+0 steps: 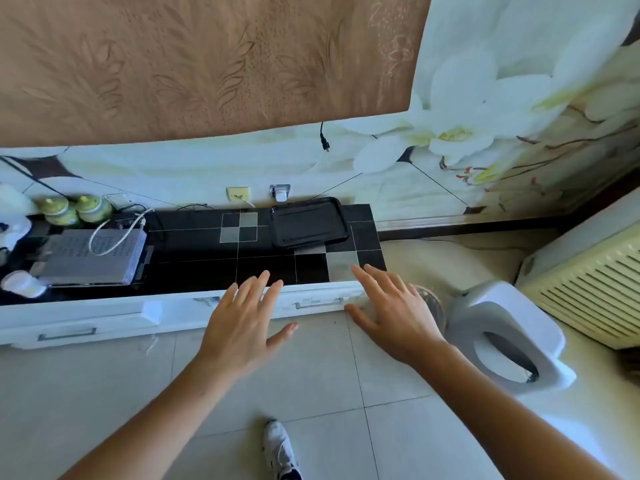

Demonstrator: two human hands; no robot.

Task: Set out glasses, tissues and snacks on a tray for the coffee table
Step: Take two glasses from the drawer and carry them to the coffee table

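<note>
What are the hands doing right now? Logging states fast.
Left hand: open, fingers spread, holding nothing.
Right hand: open, fingers spread, holding nothing.

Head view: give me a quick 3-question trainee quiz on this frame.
1. True or false: the black tray holds glasses.
2. Which hand is nearer the tray? A) left hand B) right hand
3. Fill in: both hands have fingers ____ and hold nothing.

Key: 1 false, the tray is empty on the black tiled counter. 2 B. 3 spread.
</note>
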